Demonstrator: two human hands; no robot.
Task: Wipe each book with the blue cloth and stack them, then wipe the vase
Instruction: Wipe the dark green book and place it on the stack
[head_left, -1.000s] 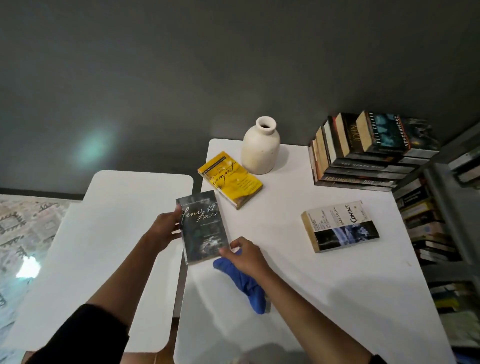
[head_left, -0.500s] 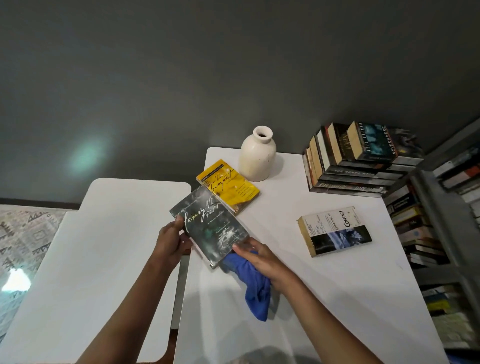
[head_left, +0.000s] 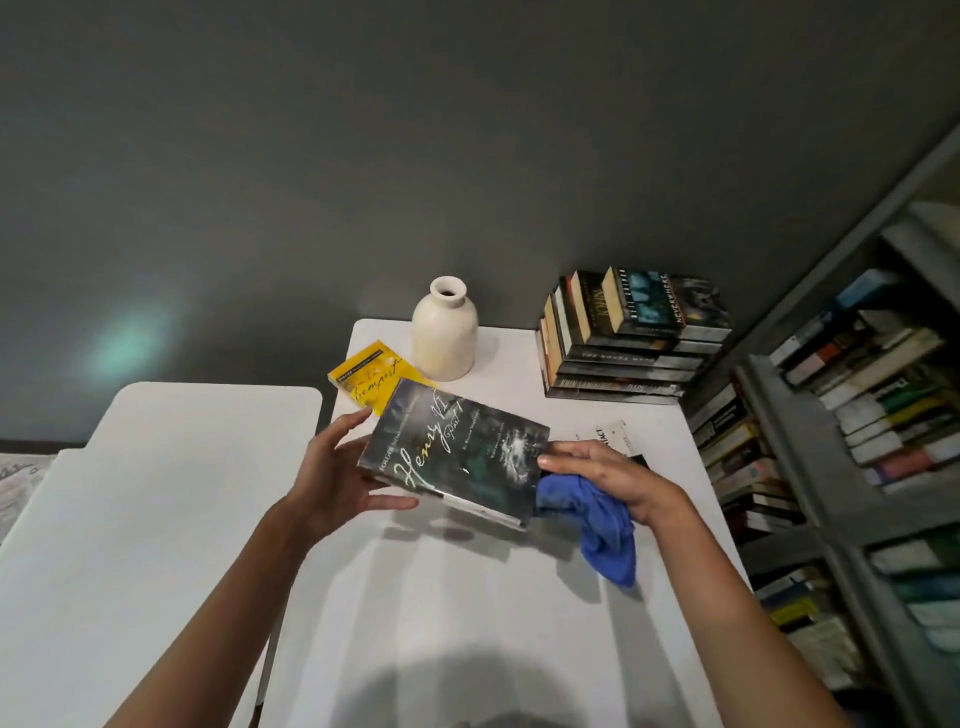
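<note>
A dark Henry VI book (head_left: 457, 452) is lifted off the white table (head_left: 467, 613), tilted. My left hand (head_left: 332, 473) supports its left end with spread, fairly straight fingers, thumb under the lower edge. My right hand (head_left: 608, 478) grips the blue cloth (head_left: 597, 530), which hangs down, and its fingertips press the book's right edge. A yellow book (head_left: 363, 382) lies flat behind, partly hidden by the dark book. The cream vase (head_left: 445, 338) stands upright at the table's back. A white-and-dark Contact book (head_left: 613, 436) lies mostly hidden behind my right hand.
A stack of several books (head_left: 628, 353) sits at the back right corner. A second white table (head_left: 156, 493) adjoins on the left, with a narrow gap between. A grey bookshelf (head_left: 857, 415) full of books stands close on the right. A dark wall runs behind.
The dark book has been lifted off the table and turned further clockwise. My right hand with the cloth moved right with the book's edge. My left hand's fingers have spread out.
</note>
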